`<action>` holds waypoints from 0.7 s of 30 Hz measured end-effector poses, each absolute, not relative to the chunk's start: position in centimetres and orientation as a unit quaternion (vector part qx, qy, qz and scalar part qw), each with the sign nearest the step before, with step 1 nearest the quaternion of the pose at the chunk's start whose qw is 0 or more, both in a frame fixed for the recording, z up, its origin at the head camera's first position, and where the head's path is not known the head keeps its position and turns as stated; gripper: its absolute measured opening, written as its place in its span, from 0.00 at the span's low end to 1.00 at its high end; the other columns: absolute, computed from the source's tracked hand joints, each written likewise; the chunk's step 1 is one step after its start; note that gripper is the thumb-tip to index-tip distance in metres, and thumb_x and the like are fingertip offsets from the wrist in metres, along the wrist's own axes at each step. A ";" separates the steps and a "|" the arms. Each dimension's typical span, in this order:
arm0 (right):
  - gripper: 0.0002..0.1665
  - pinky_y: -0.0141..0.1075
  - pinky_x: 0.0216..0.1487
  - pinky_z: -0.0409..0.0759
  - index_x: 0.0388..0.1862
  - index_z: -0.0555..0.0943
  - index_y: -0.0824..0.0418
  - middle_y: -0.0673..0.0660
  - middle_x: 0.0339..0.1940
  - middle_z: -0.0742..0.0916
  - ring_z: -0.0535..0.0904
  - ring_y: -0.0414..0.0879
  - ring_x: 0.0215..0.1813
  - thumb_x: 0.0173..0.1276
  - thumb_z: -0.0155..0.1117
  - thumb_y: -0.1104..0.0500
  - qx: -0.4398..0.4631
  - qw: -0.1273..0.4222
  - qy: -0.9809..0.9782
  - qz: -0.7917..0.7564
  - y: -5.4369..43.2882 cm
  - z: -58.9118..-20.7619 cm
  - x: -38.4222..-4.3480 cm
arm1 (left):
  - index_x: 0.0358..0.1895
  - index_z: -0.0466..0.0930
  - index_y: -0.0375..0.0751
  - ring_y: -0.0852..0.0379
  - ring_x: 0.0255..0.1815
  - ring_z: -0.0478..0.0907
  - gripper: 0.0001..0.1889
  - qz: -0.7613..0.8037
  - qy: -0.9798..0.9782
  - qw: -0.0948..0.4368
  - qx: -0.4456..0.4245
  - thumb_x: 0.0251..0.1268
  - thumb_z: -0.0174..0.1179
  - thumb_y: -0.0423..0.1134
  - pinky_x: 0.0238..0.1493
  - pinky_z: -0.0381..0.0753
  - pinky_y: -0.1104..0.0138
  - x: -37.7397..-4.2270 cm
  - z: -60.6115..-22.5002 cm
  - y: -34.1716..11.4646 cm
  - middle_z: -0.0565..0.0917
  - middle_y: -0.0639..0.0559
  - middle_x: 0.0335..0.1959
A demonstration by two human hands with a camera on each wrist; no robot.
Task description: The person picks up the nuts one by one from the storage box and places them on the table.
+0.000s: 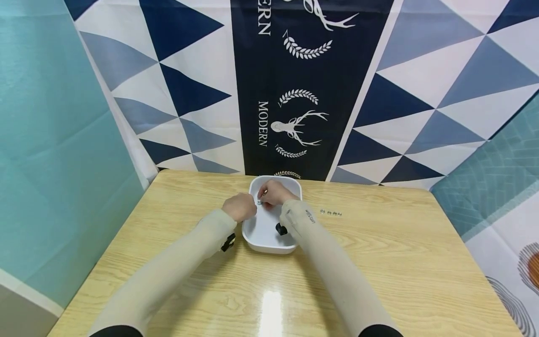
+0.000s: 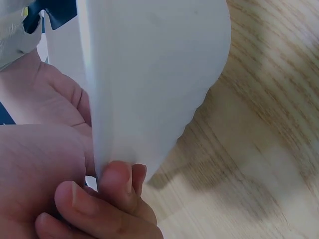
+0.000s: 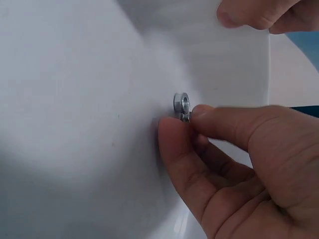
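A white plastic basin (image 1: 266, 234) stands on the wooden table. My left hand (image 1: 241, 207) grips its left rim, thumb and fingers pinching the wall (image 2: 149, 74) in the left wrist view. Inside the basin, my right hand (image 1: 275, 191) is down at the far left corner. Between its thumb and index finger it pinches a small metal nut (image 3: 185, 117), mostly hidden by the fingertips. Right beside that one, another shiny flange nut (image 3: 181, 102) stands on its edge against the basin's white surface.
Several small nuts (image 1: 330, 213) lie in a short row on the table (image 1: 379, 262) to the right of the basin. A patterned cloth (image 1: 198, 93) hangs behind the table's far edge. A teal sheet (image 1: 63, 140) hangs along the left side.
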State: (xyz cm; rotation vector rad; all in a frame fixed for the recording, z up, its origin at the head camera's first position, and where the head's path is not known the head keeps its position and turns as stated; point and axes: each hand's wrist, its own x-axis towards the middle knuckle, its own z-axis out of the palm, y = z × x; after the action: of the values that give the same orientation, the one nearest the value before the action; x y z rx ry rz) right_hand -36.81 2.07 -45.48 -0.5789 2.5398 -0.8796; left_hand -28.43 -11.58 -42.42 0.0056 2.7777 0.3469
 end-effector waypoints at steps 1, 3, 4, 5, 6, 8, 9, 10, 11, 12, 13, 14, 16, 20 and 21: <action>0.07 0.27 0.26 0.77 0.39 0.87 0.65 0.55 0.21 0.84 0.79 0.41 0.23 0.68 0.63 0.70 -0.202 0.194 0.908 -0.312 2.0 -45.5 -36.8 | 0.42 0.81 0.37 0.59 0.24 0.76 0.11 0.121 0.978 0.171 0.003 0.75 0.50 0.37 0.23 0.73 0.68 -28.4 -42.3 -11.6 0.78 0.49 0.27; 0.05 0.27 0.26 0.77 0.38 0.87 0.65 0.54 0.22 0.84 0.79 0.41 0.24 0.68 0.65 0.70 -0.190 0.196 0.912 -0.307 2.0 -45.4 -36.7 | 0.46 0.81 0.36 0.59 0.26 0.78 0.11 0.119 0.978 0.171 0.004 0.76 0.50 0.37 0.24 0.74 0.69 -28.2 -42.1 -11.5 0.80 0.48 0.30; 0.04 0.27 0.26 0.77 0.38 0.86 0.65 0.54 0.22 0.83 0.79 0.41 0.24 0.68 0.66 0.70 -0.184 0.198 0.913 -0.306 2.0 -45.4 -36.7 | 0.46 0.81 0.36 0.59 0.26 0.78 0.11 0.118 0.978 0.171 0.003 0.76 0.50 0.37 0.25 0.74 0.69 -28.2 -42.1 -11.5 0.81 0.48 0.31; 0.04 0.27 0.27 0.77 0.37 0.86 0.65 0.54 0.23 0.83 0.79 0.42 0.24 0.67 0.66 0.70 -0.178 0.201 0.914 -0.305 2.0 -45.4 -36.7 | 0.47 0.81 0.36 0.58 0.27 0.78 0.11 0.117 0.978 0.170 0.003 0.76 0.50 0.37 0.25 0.75 0.69 -28.1 -42.0 -11.5 0.81 0.48 0.32; 0.04 0.27 0.27 0.77 0.37 0.86 0.65 0.54 0.24 0.83 0.79 0.42 0.25 0.66 0.67 0.71 -0.173 0.203 0.914 -0.305 2.1 -45.4 -36.7 | 0.47 0.81 0.36 0.58 0.27 0.79 0.11 0.117 0.979 0.170 0.002 0.76 0.50 0.37 0.25 0.75 0.69 -28.1 -41.9 -11.5 0.81 0.48 0.32; 0.05 0.28 0.27 0.78 0.36 0.85 0.65 0.54 0.26 0.83 0.79 0.42 0.25 0.64 0.67 0.73 -0.166 0.206 0.915 -0.305 2.1 -45.4 -36.7 | 0.48 0.81 0.35 0.58 0.27 0.79 0.11 0.118 0.978 0.169 -0.001 0.76 0.50 0.36 0.25 0.76 0.69 -28.0 -41.8 -11.4 0.81 0.47 0.33; 0.07 0.28 0.27 0.78 0.36 0.85 0.65 0.54 0.27 0.83 0.79 0.42 0.25 0.63 0.67 0.74 -0.165 0.207 0.915 -0.304 2.2 -45.3 -36.7 | 0.49 0.81 0.35 0.58 0.27 0.79 0.11 0.118 0.978 0.169 -0.002 0.76 0.50 0.36 0.26 0.76 0.69 -28.0 -41.7 -11.4 0.81 0.47 0.33; 0.08 0.28 0.26 0.78 0.37 0.84 0.65 0.54 0.27 0.83 0.79 0.42 0.25 0.62 0.66 0.74 -0.165 0.208 0.915 -0.304 2.2 -45.3 -36.7 | 0.49 0.81 0.35 0.58 0.27 0.79 0.11 0.119 0.978 0.170 -0.003 0.77 0.50 0.36 0.26 0.76 0.69 -27.9 -41.7 -11.4 0.81 0.47 0.33; 0.08 0.28 0.26 0.78 0.37 0.84 0.65 0.55 0.28 0.83 0.79 0.42 0.24 0.61 0.66 0.75 -0.164 0.209 0.915 -0.304 2.3 -45.3 -36.7 | 0.50 0.80 0.35 0.58 0.27 0.79 0.12 0.120 0.978 0.171 -0.003 0.77 0.50 0.36 0.26 0.76 0.69 -27.9 -41.7 -11.4 0.81 0.47 0.33; 0.09 0.28 0.26 0.78 0.37 0.84 0.65 0.55 0.28 0.83 0.79 0.42 0.24 0.61 0.66 0.75 -0.163 0.209 0.915 -0.304 2.3 -45.3 -36.7 | 0.50 0.80 0.35 0.58 0.27 0.79 0.12 0.120 0.978 0.172 -0.002 0.77 0.49 0.36 0.26 0.76 0.69 -27.9 -41.7 -11.4 0.81 0.47 0.33; 0.09 0.28 0.25 0.78 0.37 0.84 0.65 0.55 0.28 0.83 0.79 0.42 0.24 0.61 0.66 0.75 -0.161 0.209 0.916 -0.302 2.3 -45.3 -36.7 | 0.51 0.80 0.35 0.58 0.27 0.79 0.12 0.120 0.978 0.173 -0.002 0.78 0.48 0.36 0.26 0.76 0.69 -28.0 -41.7 -11.4 0.81 0.47 0.33; 0.09 0.28 0.25 0.78 0.36 0.84 0.64 0.55 0.28 0.83 0.79 0.42 0.24 0.61 0.66 0.75 -0.159 0.211 0.916 -0.302 2.3 -45.3 -36.7 | 0.51 0.80 0.35 0.58 0.27 0.79 0.12 0.121 0.977 0.174 -0.002 0.78 0.48 0.36 0.26 0.76 0.69 -28.0 -41.7 -11.4 0.81 0.47 0.33; 0.08 0.29 0.25 0.77 0.35 0.84 0.64 0.55 0.27 0.83 0.78 0.42 0.24 0.62 0.67 0.75 -0.155 0.212 0.916 -0.303 2.3 -45.4 -36.8 | 0.50 0.80 0.35 0.58 0.27 0.79 0.12 0.121 0.977 0.174 -0.001 0.79 0.47 0.36 0.25 0.76 0.69 -28.1 -41.7 -11.4 0.81 0.46 0.33; 0.07 0.29 0.24 0.76 0.29 0.81 0.63 0.54 0.23 0.82 0.78 0.42 0.23 0.63 0.66 0.73 -0.144 0.207 0.922 -0.293 2.2 -45.5 -36.9 | 0.50 0.80 0.35 0.57 0.28 0.80 0.12 0.124 0.977 0.175 -0.005 0.79 0.47 0.35 0.26 0.77 0.69 -28.2 -41.9 -11.3 0.82 0.46 0.34; 0.08 0.29 0.24 0.76 0.27 0.80 0.63 0.54 0.22 0.82 0.77 0.42 0.23 0.63 0.66 0.72 -0.140 0.206 0.924 -0.290 2.1 -45.5 -36.9 | 0.50 0.80 0.35 0.57 0.28 0.80 0.12 0.123 0.977 0.174 -0.006 0.79 0.47 0.35 0.26 0.77 0.69 -28.2 -41.9 -11.3 0.82 0.46 0.35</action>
State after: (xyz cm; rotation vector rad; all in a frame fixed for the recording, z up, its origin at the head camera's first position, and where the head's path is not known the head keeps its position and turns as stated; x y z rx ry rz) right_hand -36.95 2.14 -45.47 -0.3905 2.5750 -0.8072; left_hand -28.18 -11.30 -41.90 -0.0159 2.7697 0.3501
